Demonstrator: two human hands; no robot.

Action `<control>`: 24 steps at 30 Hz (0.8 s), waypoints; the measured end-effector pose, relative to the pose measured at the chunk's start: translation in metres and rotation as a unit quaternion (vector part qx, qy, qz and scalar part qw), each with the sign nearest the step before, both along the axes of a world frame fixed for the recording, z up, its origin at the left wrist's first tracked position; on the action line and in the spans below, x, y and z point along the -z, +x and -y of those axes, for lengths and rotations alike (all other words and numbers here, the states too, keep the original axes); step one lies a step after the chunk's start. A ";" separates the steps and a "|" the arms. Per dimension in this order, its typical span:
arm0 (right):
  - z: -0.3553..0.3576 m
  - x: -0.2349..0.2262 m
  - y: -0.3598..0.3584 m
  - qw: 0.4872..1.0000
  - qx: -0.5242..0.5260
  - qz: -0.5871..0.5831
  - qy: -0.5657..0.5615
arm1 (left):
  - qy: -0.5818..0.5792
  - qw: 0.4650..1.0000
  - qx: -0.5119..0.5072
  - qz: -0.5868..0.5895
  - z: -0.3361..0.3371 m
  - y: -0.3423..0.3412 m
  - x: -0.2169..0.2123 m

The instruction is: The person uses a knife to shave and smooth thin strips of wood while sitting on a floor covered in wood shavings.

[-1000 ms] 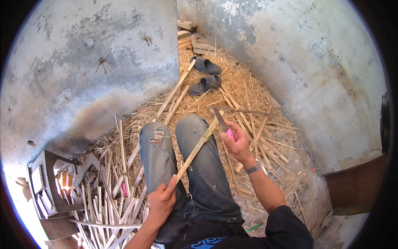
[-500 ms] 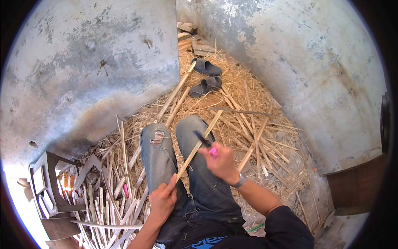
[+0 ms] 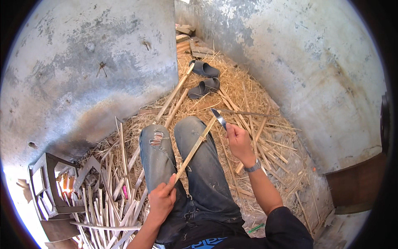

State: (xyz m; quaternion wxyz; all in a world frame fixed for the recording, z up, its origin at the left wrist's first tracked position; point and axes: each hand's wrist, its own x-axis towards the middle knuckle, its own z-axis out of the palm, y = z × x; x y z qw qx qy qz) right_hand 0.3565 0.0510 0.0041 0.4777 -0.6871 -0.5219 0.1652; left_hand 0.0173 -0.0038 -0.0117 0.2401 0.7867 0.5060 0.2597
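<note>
My left hand (image 3: 162,200) is closed around the near end of a bamboo strip (image 3: 192,152), which slants up and to the right across my thigh. In my right hand (image 3: 239,142) is a knife; its handle is mostly hidden by my fingers. The shiny knife blade (image 3: 219,118) points up and to the left, close to the strip's far end. A small gap seems to lie between blade and strip, though I cannot tell whether they touch.
Two dark slippers (image 3: 204,69) lie on wood shavings (image 3: 232,87) ahead. Loose strips (image 3: 269,151) are scattered on the right. At the left, many sticks (image 3: 103,220) are piled beside a dark frame (image 3: 52,186). Worn walls (image 3: 306,74) close in both sides.
My right hand has moved the knife from the middle of the strip up and right, toward its far end. The blade now shows clearly. My left hand keeps its grip.
</note>
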 end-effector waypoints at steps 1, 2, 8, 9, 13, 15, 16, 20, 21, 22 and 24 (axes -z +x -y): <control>-0.007 -0.002 0.001 1.000 -0.002 0.029 0.007 | 0.001 1.000 -0.001 0.002 0.000 -0.001 0.001; -0.015 -0.004 0.003 0.999 -0.004 0.033 0.002 | 0.003 1.000 -0.002 0.003 0.000 -0.001 0.003; -0.034 0.007 -0.011 0.998 -0.032 0.047 0.018 | 0.008 1.000 0.000 -0.011 0.001 -0.001 0.003; -0.029 0.010 -0.015 0.998 -0.045 0.048 -0.010 | 0.007 1.000 0.002 -0.015 0.001 -0.002 0.003; -0.009 0.017 -0.042 0.994 -0.102 0.022 -0.028 | -0.016 1.000 -0.009 -0.007 0.001 -0.006 0.009; 0.001 0.023 -0.047 0.992 -0.119 -0.011 -0.033 | -0.030 0.999 -0.012 0.005 0.001 -0.007 0.011; 0.003 0.022 -0.047 0.990 -0.129 -0.023 -0.052 | -0.032 0.999 -0.012 0.010 0.000 -0.008 0.011; 0.003 0.014 -0.039 0.968 -0.232 -0.056 -0.082 | -0.057 0.998 -0.010 0.031 -0.005 -0.008 0.010; -0.001 0.016 -0.029 0.977 -0.198 -0.046 -0.068 | -0.068 0.997 -0.009 0.037 -0.006 -0.007 0.008; -0.006 0.019 -0.015 0.985 -0.162 -0.034 -0.054 | -0.071 0.997 -0.004 0.038 -0.008 -0.006 0.007; -0.021 0.013 -0.003 0.995 -0.094 -0.004 -0.017 | -0.077 0.996 -0.001 0.042 -0.009 -0.004 0.005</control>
